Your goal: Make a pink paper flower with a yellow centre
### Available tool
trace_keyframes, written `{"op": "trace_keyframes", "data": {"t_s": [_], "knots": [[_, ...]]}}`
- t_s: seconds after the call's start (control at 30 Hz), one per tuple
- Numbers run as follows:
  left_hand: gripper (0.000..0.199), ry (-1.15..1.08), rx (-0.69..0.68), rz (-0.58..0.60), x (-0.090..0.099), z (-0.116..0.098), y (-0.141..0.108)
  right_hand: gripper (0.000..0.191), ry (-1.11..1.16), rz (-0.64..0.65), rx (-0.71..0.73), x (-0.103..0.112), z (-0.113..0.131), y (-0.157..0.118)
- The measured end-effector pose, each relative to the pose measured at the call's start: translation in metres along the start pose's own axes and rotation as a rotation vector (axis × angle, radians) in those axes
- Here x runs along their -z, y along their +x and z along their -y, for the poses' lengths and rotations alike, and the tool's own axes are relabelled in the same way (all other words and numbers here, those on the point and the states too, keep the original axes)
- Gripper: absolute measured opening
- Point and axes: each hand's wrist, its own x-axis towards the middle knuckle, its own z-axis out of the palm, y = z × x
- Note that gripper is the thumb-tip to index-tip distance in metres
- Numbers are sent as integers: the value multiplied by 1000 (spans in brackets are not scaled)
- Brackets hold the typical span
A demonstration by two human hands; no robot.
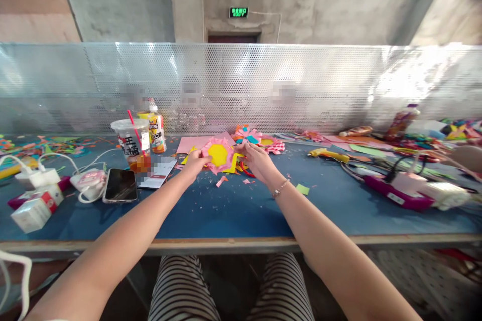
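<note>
A pink paper flower with a yellow centre [219, 156] is held up over the table in front of me. My left hand [196, 164] pinches its left edge between thumb and fingers. At the flower's right edge is my right hand [257, 161], with thumb and fingers drawn together; what lies between them is hidden. Just behind the right fingers lies a paper flower in pink, orange and blue [248, 135], beside another pink one [274, 146]. Yellow paper [231, 163] shows under the held flower, and a red ring-shaped thing [246, 169] is partly covered by the right hand.
To the left stand a drink cup with a red straw [131, 143] and a bottle [156, 130], near a phone [120, 184]. A yellow-handled tool [328, 154] and a purple power strip [397, 194] lie right. Perforated metal screen [241, 85] borders the table's back.
</note>
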Motion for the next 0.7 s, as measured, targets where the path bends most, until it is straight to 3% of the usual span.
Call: {"op": "trace_keyframes", "data": {"t_s": [0.13,0.33,0.43,0.6,0.7], "knots": [[23,-24,0,-44,1,-1,0,27,-119,56,-14,0,-3,0],[27,-69,-30,-93,5,3,6,25,-841,20,47,6,-15,4],[25,-84,-45,-119,6,3,7,19,-934,48,36,6,-13,1],[22,-68,-63,-119,6,2,7,24,-1199,198,48,6,-15,-2],[21,-58,-52,-118,6,2,6,22,-1404,197,84,13,-20,-1]]}}
